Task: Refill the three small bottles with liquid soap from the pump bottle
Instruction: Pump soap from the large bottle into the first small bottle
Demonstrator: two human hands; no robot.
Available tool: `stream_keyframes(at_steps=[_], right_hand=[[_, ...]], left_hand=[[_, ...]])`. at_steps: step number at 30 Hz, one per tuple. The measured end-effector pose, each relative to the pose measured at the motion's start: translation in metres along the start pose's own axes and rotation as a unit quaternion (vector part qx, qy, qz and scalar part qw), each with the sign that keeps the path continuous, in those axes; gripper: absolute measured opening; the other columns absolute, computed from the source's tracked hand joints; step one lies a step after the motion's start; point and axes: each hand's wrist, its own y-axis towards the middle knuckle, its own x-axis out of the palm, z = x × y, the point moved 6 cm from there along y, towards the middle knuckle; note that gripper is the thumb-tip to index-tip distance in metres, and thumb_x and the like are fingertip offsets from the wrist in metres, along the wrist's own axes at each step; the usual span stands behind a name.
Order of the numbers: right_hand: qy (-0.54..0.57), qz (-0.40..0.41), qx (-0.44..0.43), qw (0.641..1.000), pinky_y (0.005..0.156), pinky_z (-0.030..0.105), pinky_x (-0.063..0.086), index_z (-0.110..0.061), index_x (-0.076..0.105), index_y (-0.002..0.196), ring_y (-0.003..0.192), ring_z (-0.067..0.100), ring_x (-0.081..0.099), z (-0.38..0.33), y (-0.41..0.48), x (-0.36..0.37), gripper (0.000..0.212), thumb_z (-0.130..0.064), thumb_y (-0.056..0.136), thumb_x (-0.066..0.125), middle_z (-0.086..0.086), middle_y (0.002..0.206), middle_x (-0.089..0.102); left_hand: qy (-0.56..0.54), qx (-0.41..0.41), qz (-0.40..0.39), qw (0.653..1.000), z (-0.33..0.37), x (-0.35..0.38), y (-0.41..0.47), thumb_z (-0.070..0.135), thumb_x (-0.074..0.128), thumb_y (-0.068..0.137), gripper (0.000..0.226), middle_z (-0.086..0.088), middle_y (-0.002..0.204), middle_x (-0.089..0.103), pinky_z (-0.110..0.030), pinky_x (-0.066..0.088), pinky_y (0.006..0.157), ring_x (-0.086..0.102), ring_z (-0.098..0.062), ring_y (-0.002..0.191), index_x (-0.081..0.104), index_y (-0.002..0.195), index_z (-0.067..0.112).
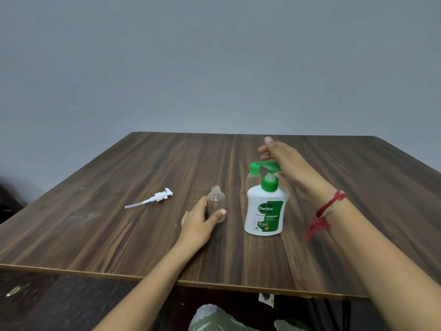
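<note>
A white pump bottle (264, 212) with a green pump head stands upright near the middle of the wooden table (119, 211). My left hand (198, 222) grips a small clear bottle (216, 201) just left of it; that bottle stands upright with an open neck. Behind the pump bottle a second small clear bottle (252, 178) with a green cap is partly hidden. My right hand (284, 161) hovers over the rear of the pump head with fingers extended, and I cannot tell whether it touches. A third small bottle is not visible.
A loose white pump with its dip tube (152, 199) lies on the table to the left. The table's front edge (143, 277) runs close to me. A grey wall stands behind the table.
</note>
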Motion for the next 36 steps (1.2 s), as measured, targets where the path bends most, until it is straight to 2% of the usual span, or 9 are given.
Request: stream_keyframes(at_steps=[3, 6, 9, 13, 16, 19, 23, 29, 36], right_hand=[[-0.042, -0.041, 0.048, 0.997, 0.08, 0.026, 0.044, -0.018, 0.063, 0.109, 0.093, 0.01, 0.058, -0.003, 0.005, 0.002, 0.046, -0.053, 0.095, 0.037, -0.001, 0.103, 0.063], [-0.077, -0.073, 0.085, 0.991, 0.095, 0.04, 0.04, -0.026, 0.062, 0.108, 0.104, 0.015, 0.057, -0.005, 0.009, 0.002, 0.044, -0.058, 0.093, 0.035, -0.001, 0.111, 0.064], [-0.086, -0.091, 0.097, 0.987, 0.088, 0.038, 0.041, -0.03, 0.06, 0.101, 0.093, 0.014, 0.057, -0.005, 0.009, 0.005, 0.037, -0.057, 0.093, 0.036, -0.004, 0.101, 0.064], [-0.089, -0.103, 0.113, 0.984, 0.082, 0.034, 0.039, -0.023, 0.06, 0.11, 0.079, 0.012, 0.055, -0.003, 0.006, 0.008, 0.03, -0.044, 0.094, 0.045, -0.001, 0.089, 0.065], [-0.073, -0.106, 0.126, 0.984, 0.079, 0.033, 0.039, -0.02, 0.06, 0.112, 0.083, 0.014, 0.056, -0.005, 0.004, 0.011, 0.028, -0.038, 0.095, 0.046, -0.002, 0.093, 0.065], [-0.095, -0.092, 0.122, 0.984, 0.079, 0.032, 0.039, -0.019, 0.061, 0.11, 0.084, 0.014, 0.056, -0.009, 0.005, 0.012, 0.032, -0.042, 0.096, 0.044, -0.006, 0.089, 0.063], [-0.1, -0.088, 0.116, 0.984, 0.061, 0.022, 0.039, -0.014, 0.061, 0.112, 0.067, 0.01, 0.053, -0.011, 0.006, 0.015, 0.033, -0.038, 0.097, 0.043, -0.004, 0.083, 0.059], [-0.067, -0.079, 0.143, 0.984, 0.08, 0.033, 0.038, -0.021, 0.06, 0.107, 0.07, 0.011, 0.055, -0.003, 0.008, 0.014, 0.019, -0.029, 0.094, 0.048, -0.005, 0.079, 0.064], [-0.095, -0.101, 0.136, 0.981, 0.065, 0.026, 0.038, -0.021, 0.06, 0.109, 0.07, 0.011, 0.057, -0.002, 0.007, 0.018, 0.028, -0.015, 0.094, 0.037, -0.003, 0.079, 0.063]], left_hand=[[-0.117, 0.051, -0.015, 0.992, 0.024, -0.011, 0.001, 0.062, 0.056, 0.073, 0.047, 0.01, 0.094, 0.067, -0.031, 0.049, 0.084, 0.063, -0.009, 0.088, 0.062, 0.107, 0.03], [-0.2, 0.096, -0.072, 0.972, 0.057, -0.023, 0.004, 0.045, 0.065, 0.081, 0.048, 0.015, 0.089, 0.065, -0.022, 0.051, 0.072, 0.06, -0.003, 0.08, 0.06, 0.123, 0.022], [-0.315, 0.024, -0.117, 0.942, 0.073, -0.027, 0.005, 0.029, 0.075, 0.078, 0.038, 0.006, 0.084, 0.067, -0.024, 0.051, 0.064, 0.061, -0.01, 0.071, 0.061, 0.11, 0.015], [-0.367, -0.066, -0.104, 0.922, 0.067, -0.025, 0.007, 0.039, 0.077, 0.074, 0.027, -0.009, 0.086, 0.064, -0.018, 0.045, 0.057, 0.056, -0.008, 0.06, 0.062, 0.086, 0.019], [-0.41, -0.112, -0.09, 0.901, 0.065, -0.016, 0.006, 0.035, 0.066, 0.084, 0.018, -0.001, 0.074, 0.057, -0.015, 0.045, 0.053, 0.048, -0.005, 0.055, 0.068, 0.09, 0.018], [-0.433, -0.134, -0.082, 0.888, 0.07, -0.01, 0.004, 0.034, 0.065, 0.087, 0.025, 0.002, 0.073, 0.059, -0.012, 0.043, 0.047, 0.045, -0.004, 0.052, 0.071, 0.096, 0.012], [-0.443, -0.147, -0.073, 0.881, 0.075, -0.009, 0.006, 0.037, 0.067, 0.084, 0.03, -0.004, 0.084, 0.063, -0.012, 0.041, 0.044, 0.043, -0.003, 0.05, 0.072, 0.098, 0.011], [-0.448, -0.178, -0.057, 0.874, 0.07, -0.01, 0.006, 0.037, 0.068, 0.085, 0.029, -0.006, 0.077, 0.073, -0.01, 0.041, 0.042, 0.041, -0.004, 0.048, 0.069, 0.093, 0.009], [-0.428, -0.179, -0.046, 0.885, 0.076, -0.013, 0.009, 0.046, 0.066, 0.083, 0.042, -0.011, 0.072, 0.074, -0.008, 0.042, 0.039, 0.046, -0.002, 0.034, 0.069, 0.099, 0.007]])
